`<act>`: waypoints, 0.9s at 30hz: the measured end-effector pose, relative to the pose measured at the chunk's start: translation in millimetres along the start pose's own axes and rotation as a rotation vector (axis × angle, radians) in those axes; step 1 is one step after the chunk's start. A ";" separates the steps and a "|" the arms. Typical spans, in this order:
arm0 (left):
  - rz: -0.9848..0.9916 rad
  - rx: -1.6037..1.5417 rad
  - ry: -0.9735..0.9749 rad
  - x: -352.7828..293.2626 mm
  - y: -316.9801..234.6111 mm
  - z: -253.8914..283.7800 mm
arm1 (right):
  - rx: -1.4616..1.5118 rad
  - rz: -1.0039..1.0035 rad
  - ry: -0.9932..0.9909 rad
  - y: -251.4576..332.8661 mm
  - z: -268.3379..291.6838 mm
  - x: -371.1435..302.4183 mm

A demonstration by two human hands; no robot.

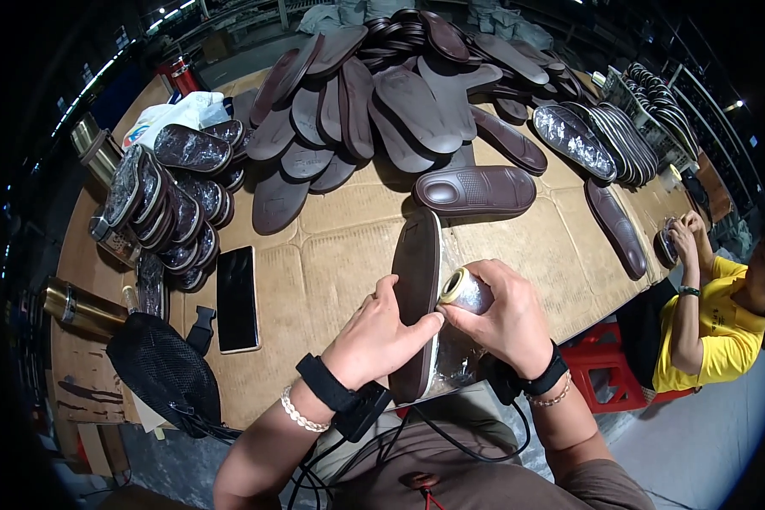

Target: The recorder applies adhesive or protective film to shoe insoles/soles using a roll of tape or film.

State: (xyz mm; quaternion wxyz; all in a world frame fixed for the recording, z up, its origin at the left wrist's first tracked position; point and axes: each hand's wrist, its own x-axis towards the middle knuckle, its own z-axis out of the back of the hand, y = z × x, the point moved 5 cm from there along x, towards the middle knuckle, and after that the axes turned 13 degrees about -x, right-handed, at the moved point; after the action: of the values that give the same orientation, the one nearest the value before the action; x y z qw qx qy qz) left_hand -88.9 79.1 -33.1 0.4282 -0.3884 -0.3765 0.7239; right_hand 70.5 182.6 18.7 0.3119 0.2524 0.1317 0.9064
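Note:
A dark brown shoe sole point(416, 255) stands on its edge in front of me, one long side turned up. My left hand point(378, 336) grips it at the middle, the thumb reaching across to its right edge. In my right hand point(514, 319) is a small roll of clear plastic film point(469, 294) with a yellowish core, close against the sole's right side. Loose film shines on the cardboard right of the sole. Just beyond lies another brown sole point(476, 189), its dimpled face up.
A big heap of brown soles point(416, 106) covers the table's far side. Film-wrapped soles point(174, 212) are stacked at left, near a phone point(238, 299), a black mesh bag point(166, 370) and a steel flask point(81, 306). At right, a co-worker in yellow point(722, 314) handles a sole.

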 end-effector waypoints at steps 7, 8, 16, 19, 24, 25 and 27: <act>0.016 -0.184 0.233 12.9 -5.1 6.2 | 0.054 -0.050 0.046 -5.1 -1.2 1.6; 0.006 -0.270 0.256 13.2 -6.5 2.9 | 0.054 -0.067 0.062 -5.3 -1.7 1.5; -0.057 -0.179 0.007 -1.4 -0.1 2.4 | 0.055 0.006 -0.083 13.8 15.4 -10.4; -0.100 -0.236 -0.027 -8.4 -2.0 2.1 | 0.111 0.033 -0.090 16.7 22.6 -10.7; -0.224 -0.314 -0.008 -19.7 -9.3 1.6 | 0.199 -0.002 -0.019 19.6 29.7 -16.0; -0.267 -0.322 -0.007 -22.1 -11.6 1.8 | 0.210 0.000 -0.021 21.0 31.1 -17.3; -0.254 -0.428 -0.015 -25.7 -12.0 -0.1 | 0.219 0.005 -0.022 23.5 33.9 -19.0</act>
State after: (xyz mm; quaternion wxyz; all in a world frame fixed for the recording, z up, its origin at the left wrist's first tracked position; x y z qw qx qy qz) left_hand -76.4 59.8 -16.5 0.4210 -0.4144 -0.5704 0.5707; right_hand 90.0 155.2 49.3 0.2815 0.2951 0.2259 0.8847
